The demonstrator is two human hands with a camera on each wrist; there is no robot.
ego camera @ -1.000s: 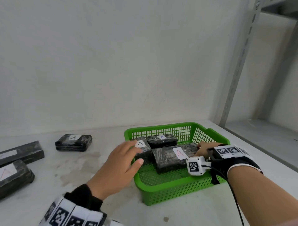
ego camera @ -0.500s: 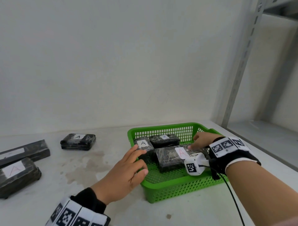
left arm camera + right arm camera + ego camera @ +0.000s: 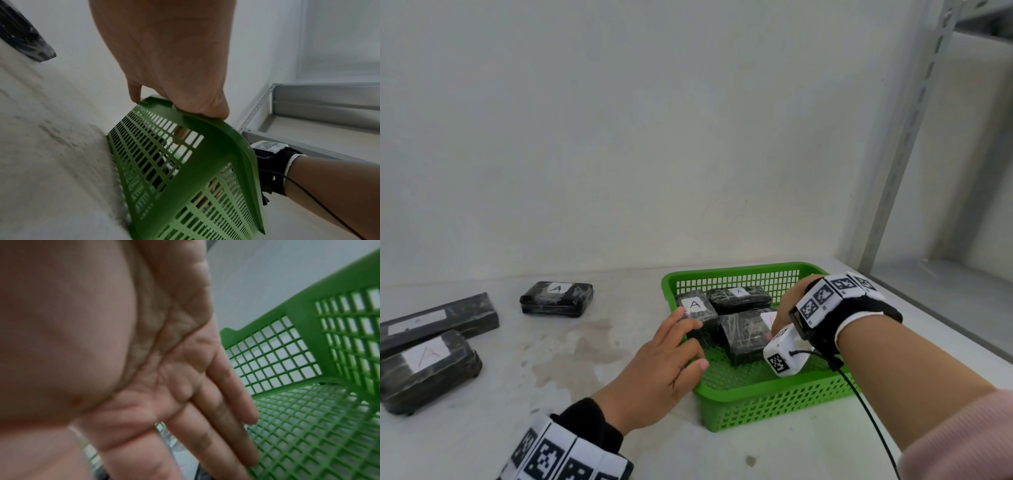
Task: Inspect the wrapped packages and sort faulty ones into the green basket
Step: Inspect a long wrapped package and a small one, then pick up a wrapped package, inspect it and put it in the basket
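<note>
The green basket (image 3: pixel 767 390) stands on the table at the right and holds three black wrapped packages. One has a black "A" label (image 3: pixel 695 308), one lies behind it (image 3: pixel 738 296), and the front package (image 3: pixel 744 337) has a red-marked label. My left hand (image 3: pixel 664 363) rests on the basket's left rim (image 3: pixel 197 123) with relaxed fingers beside the "A" package. My right hand (image 3: pixel 787 305) reaches down into the basket, its straight fingers (image 3: pixel 226 395) on the front package's label and half hiding it. Neither hand holds anything.
Three more wrapped packages lie on the table to the left: a small one (image 3: pixel 556 298), a long one (image 3: pixel 438 320) and a labelled one (image 3: pixel 428 368). A grey metal shelf upright (image 3: pixel 914 137) and a shelf ledge (image 3: pixel 945 294) stand right of the basket.
My right hand has slid left from the front package's right end onto its label. My left hand has drawn back from the "A" package to the basket's rim.
</note>
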